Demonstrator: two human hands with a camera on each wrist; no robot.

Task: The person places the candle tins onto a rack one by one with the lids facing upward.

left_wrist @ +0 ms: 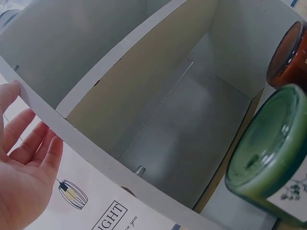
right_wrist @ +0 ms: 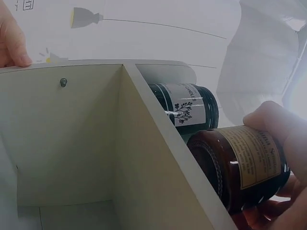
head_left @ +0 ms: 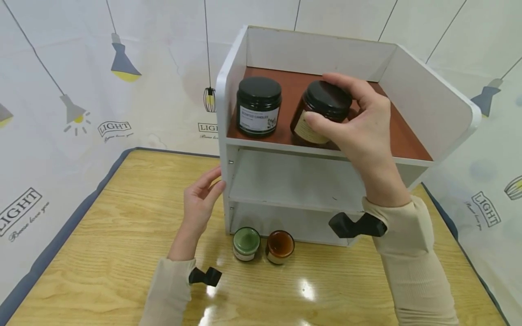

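Observation:
My right hand (head_left: 363, 122) grips a brown glass candle jar (right_wrist: 254, 158) with a black lid (head_left: 328, 96), thumb on the near side and fingers round the back. The jar leans slightly at the front edge of the red-brown top shelf; part of its base shows in the right wrist view. Left of it stands a dark green candle jar (head_left: 259, 106) with a black lid and a white label. My left hand (head_left: 200, 199) touches the outer left side of the white shelf unit (head_left: 223, 181), its fingers loosely bent.
On the wooden table (head_left: 122, 235), before the unit, stand a lidless green candle jar (head_left: 246, 241) and a lidless amber jar (head_left: 280, 244). Two lower compartments (head_left: 297, 179) open to the front. A printed white sheet (head_left: 163, 68) hangs behind and at both sides.

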